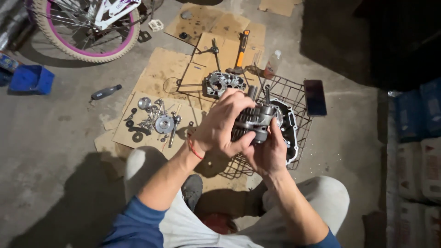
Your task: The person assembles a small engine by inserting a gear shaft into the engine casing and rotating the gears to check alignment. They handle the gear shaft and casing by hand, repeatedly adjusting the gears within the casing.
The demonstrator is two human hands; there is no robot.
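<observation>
Two hands grip a metal gear cluster above a wire basket.

The left hand (223, 120) curls over the top of the gear cluster (256, 120), fingers closed on it; the right hand (268, 151) cups it from below, thumb along its side. Just beyond the hands, an engine case half (289, 131) sits in the wire basket (294, 94). Left of the left hand, small metal parts (156, 120) lie on cardboard (133, 133); farther ahead lies an orange-handled hammer (241, 50).
</observation>
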